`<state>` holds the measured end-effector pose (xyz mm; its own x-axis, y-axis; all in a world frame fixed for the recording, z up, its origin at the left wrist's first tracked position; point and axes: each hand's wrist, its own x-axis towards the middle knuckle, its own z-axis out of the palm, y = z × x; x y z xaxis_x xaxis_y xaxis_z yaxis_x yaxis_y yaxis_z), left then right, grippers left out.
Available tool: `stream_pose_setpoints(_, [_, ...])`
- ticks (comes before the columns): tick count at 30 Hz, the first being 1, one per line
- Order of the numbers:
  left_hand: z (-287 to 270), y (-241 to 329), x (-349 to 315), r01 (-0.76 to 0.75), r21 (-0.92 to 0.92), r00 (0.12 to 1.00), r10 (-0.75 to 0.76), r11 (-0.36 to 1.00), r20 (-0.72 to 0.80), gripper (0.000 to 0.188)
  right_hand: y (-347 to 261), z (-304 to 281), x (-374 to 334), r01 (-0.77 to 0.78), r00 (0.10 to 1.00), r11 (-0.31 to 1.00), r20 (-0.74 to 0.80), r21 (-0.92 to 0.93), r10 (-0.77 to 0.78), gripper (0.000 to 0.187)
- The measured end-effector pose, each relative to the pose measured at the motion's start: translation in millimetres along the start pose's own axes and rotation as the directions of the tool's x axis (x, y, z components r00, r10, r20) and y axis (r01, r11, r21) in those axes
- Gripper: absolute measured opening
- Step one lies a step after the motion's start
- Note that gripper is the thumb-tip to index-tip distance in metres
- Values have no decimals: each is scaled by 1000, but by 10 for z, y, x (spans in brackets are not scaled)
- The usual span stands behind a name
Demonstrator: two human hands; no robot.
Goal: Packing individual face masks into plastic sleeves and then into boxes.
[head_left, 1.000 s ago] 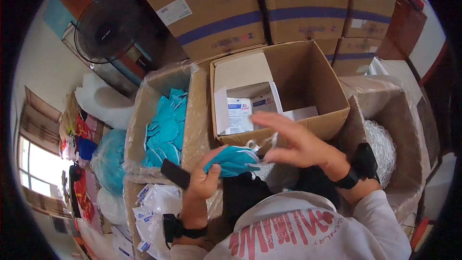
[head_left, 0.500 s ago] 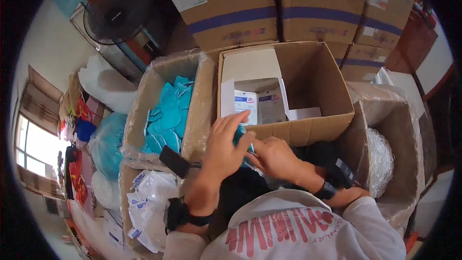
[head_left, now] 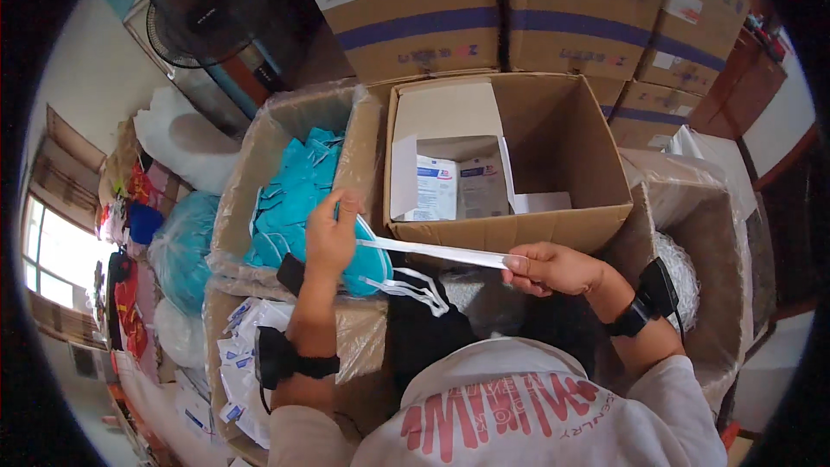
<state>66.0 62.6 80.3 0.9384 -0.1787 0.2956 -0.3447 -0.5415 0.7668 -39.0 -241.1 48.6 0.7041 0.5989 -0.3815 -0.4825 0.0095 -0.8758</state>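
My left hand [head_left: 330, 238] is closed on a teal face mask [head_left: 372, 270] with a white edge, near the right side of the box of teal masks [head_left: 296, 195]. My right hand [head_left: 553, 268] pinches the far end of a white strap [head_left: 441, 251], which stretches nearly straight across from the mask. A second, slack white strap [head_left: 424, 292] hangs in loops below it. In front of my hands is an open carton [head_left: 510, 238] with a white inner box [head_left: 405, 182] holding flat white packets [head_left: 437, 188].
A box of white packets [head_left: 246, 363] stands at the lower left. On the right, a box [head_left: 705, 207] holds a white stringy bundle [head_left: 679, 285]. Large cartons [head_left: 424, 17] are stacked at the back. A black fan [head_left: 207, 9] and a bag of teal items [head_left: 186, 251] are at the left.
My hands, which were close together in front of the carton, have parted. My left hand moved left with the mask, and my right hand moved right, pulling the white strap out.
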Motion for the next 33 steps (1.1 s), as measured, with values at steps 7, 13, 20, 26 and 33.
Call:
stream_pose_setpoints(7, [21,96,-432,-77,218,703,-102,973,704,30,-33,-166,64,70,993,988,-87,-139,-82,29])
stream_pose_setpoints(13, [345,229,-910,316,-270,402,129,910,906,28,196,-2,217,90,996,985,0,145,-91,32])
stream_pose_setpoints(20, [631,242,-721,-60,-422,917,217,905,335,33,351,530,384,375,905,773,22,-512,-425,22])
stream_pose_setpoints(26, [517,160,-905,-7,-11,505,13,1000,863,31,325,614,231,291,947,620,129,-728,-293,18])
stream_pose_setpoints(33, [844,-32,-1506,274,-261,353,155,926,923,26,369,546,-96,243,953,663,303,-708,-27,24])
